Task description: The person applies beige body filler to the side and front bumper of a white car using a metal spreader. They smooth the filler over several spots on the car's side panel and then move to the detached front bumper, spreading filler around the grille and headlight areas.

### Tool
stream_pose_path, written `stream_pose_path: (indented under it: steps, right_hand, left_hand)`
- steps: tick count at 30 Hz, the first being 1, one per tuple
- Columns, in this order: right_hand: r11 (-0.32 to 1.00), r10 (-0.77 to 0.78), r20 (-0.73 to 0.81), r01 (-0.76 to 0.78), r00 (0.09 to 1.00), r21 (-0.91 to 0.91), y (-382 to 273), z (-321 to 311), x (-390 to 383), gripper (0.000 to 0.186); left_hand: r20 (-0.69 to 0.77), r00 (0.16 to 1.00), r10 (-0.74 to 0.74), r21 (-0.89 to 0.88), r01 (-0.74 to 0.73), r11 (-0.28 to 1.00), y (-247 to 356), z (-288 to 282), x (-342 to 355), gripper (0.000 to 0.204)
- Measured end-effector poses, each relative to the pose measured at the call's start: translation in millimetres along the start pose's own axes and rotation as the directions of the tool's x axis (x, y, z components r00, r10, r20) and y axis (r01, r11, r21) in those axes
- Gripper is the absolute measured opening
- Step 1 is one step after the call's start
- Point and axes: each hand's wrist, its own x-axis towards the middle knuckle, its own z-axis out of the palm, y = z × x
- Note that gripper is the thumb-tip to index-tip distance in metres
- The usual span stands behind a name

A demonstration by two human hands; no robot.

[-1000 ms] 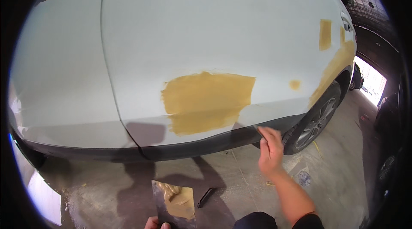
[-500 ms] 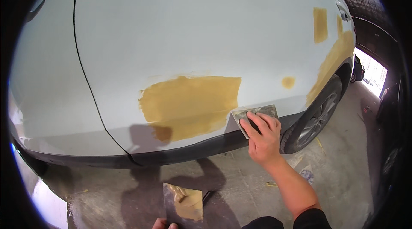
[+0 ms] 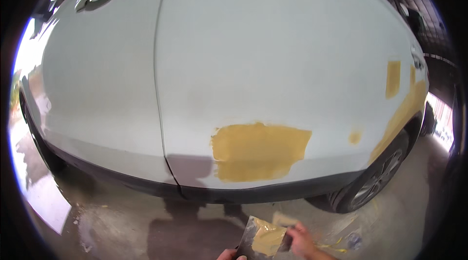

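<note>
My left hand (image 3: pixel 228 254) grips the lower edge of a flat putty board (image 3: pixel 248 234) at the bottom of the view. A mound of tan putty (image 3: pixel 269 240) lies on this board. My right hand (image 3: pixel 303 243), closed and slightly blurred, holds a flat spreader (image 3: pixel 284 219) smeared with tan at the board's right edge. Beyond both hands stands a white car door (image 3: pixel 263 65). A large, ragged-edged tan putty patch (image 3: pixel 261 150) covers the door's lower part. The lower part of each hand is cut off or hidden.
A rear wheel (image 3: pixel 378 177) stands to the right, with a tan strip (image 3: pixel 402 113) along its arch. Smaller tan patches (image 3: pixel 393 79) mark the panel nearby. Dark sill trim (image 3: pixel 273 195) runs above the concrete floor (image 3: pixel 122 226), where yellow scraps (image 3: pixel 339 248) lie.
My right hand has come away from the door's lower edge, down and toward me, bringing the spreader to the putty board. The board has moved right in view, and the view has shifted left.
</note>
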Motion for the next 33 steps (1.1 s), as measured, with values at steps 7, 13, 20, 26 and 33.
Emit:
stream_pose_path:
  steps: [7, 13, 20, 26, 33]
  right_hand:
    - [0.956, 0.294, 0.011, -0.293, 0.956, -0.019, 79, -3, 18, 0.028]
    - [0.91, 0.413, -0.101, -0.407, 0.905, 0.081, 4, 31, -3, 0.029]
    - [0.949, 0.173, -0.302, -0.077, 0.938, 0.307, -40, -34, 7, 0.027]
    - [0.105, -0.704, 0.442, 0.697, 0.556, -0.709, -122, 5, -54, 0.028]
    - [-0.32, -0.604, 0.746, 0.771, 0.281, -0.55, -143, 22, -62, 0.038]
  left_hand:
    - [0.056, 0.989, -0.137, 0.127, 0.129, 0.983, 5, -2, -2, 0.005]
    - [0.122, 0.992, -0.007, 0.245, -0.023, 0.969, -4, 3, -3, 0.015]
    - [0.152, 0.984, 0.087, 0.266, -0.126, 0.956, -6, -15, 11, 0.015]
    - [0.129, 0.99, -0.055, 0.203, 0.028, 0.979, -5, -17, 20, 0.017]
    - [0.179, 0.984, 0.013, 0.344, -0.075, 0.936, 2, -3, 7, 0.015]
